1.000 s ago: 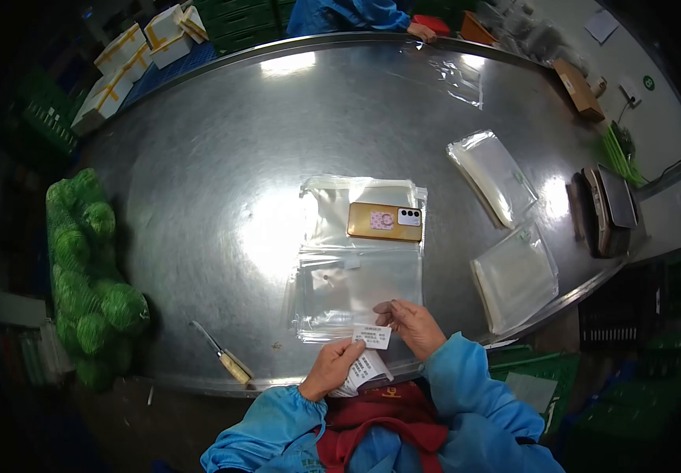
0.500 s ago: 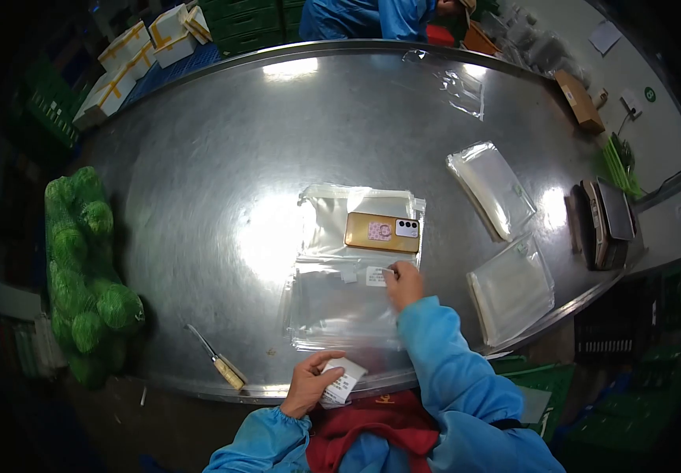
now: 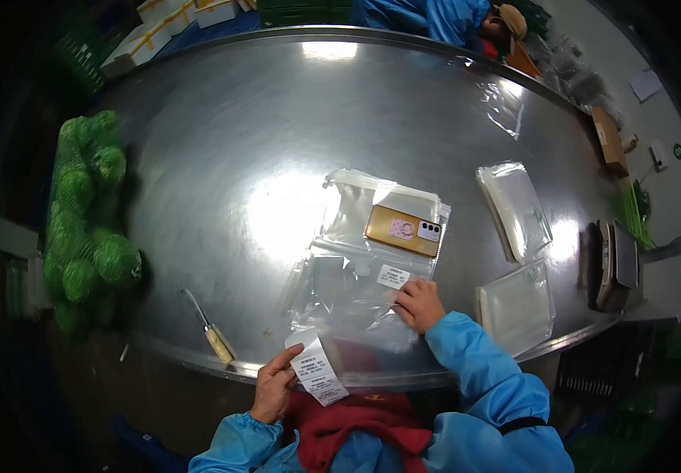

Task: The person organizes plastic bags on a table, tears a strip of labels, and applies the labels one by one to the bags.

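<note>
Between the thumb and fingers of my left hand (image 3: 275, 386) is a strip of printed white labels (image 3: 317, 369), hanging over the table's near edge. My right hand (image 3: 419, 305) has its fingers bent together on the right side of a clear plastic bag (image 3: 348, 296), which is wrinkled there. Just above those fingers, a white label (image 3: 393, 276) lies flat on the bag. A gold phone (image 3: 402, 230) with a pink patch rests on the upper part of the bag stack (image 3: 348, 201).
Two more stacks of clear bags (image 3: 514, 209) lie at the right. A wooden-handled knife (image 3: 217, 344) is near the front edge. Green netted round produce (image 3: 76, 229) stands at the left. Across the metal table (image 3: 222, 126) is a person in blue (image 3: 435, 17).
My right hand has moved from the label down to the bag's right side, leaving the label on it. The label strip in my left hand is now spread out. The view has shifted.
</note>
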The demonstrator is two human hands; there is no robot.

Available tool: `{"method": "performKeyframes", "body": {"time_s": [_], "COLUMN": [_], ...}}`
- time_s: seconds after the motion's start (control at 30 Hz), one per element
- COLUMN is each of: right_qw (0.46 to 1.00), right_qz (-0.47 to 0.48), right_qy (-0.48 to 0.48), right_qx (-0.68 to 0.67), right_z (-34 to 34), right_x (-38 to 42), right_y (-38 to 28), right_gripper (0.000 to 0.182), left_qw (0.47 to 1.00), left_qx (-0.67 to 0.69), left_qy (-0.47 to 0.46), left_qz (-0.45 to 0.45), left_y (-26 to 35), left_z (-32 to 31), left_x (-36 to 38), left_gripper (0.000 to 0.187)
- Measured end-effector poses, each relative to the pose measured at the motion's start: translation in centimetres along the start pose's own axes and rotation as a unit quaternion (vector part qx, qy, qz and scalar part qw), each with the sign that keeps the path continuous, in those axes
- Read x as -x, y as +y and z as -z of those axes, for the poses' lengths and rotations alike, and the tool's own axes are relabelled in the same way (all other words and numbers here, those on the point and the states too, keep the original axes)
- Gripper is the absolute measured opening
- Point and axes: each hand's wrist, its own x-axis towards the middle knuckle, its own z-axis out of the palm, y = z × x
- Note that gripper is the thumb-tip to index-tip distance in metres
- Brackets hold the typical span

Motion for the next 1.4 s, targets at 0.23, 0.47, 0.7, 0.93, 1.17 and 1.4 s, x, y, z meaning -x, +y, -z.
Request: {"method": "performKeyframes", "body": {"time_s": [0.23, 0.47, 0.7, 0.93, 1.17, 1.4], "right_qw": [0.946, 0.952, 0.896, 0.947, 0.967, 0.978], "right_qz": [0.043, -0.13, -0.206, -0.121, -0.235, -0.138], "right_qy": [-0.195, -0.094, 0.264, -0.011, -0.002, -0.039], "right_qx": [-0.255, -0.263, -0.293, -0.296, -0.101, -0.154], "right_z": [3.6, 4.8, 6.7, -18.7, -24.6, -28.5], "right_x": [-5.5, -7.2, 3.1, 11.6, 5.7, -3.6], "right_y": [3.7, 6.8, -8.3, -24.3, -25.1, -23.4], "right_gripper": [0.021, 0.024, 0.019, 0.033, 0.04, 0.047], "left_qw": [0.947, 0.857, 0.85, 0.812, 0.856, 0.867], "left_qx": [-0.281, -0.409, -0.455, -0.501, -0.455, -0.453], "left_qy": [0.055, 0.141, 0.083, 0.027, 0.06, 0.04], "left_qz": [-0.146, -0.28, -0.253, -0.299, -0.24, -0.203], "left_y": [-1.3, -3.3, -8.3, -11.6, -13.9, -18.3], "left_z": [0.4, 2.8, 11.8, 22.5, 27.7, 29.3], "left_x": [3.2, 7.6, 12.0, 12.7, 13.2, 13.0], "left_gripper": [0.039, 0.019, 0.022, 0.025, 0.024, 0.022]}}
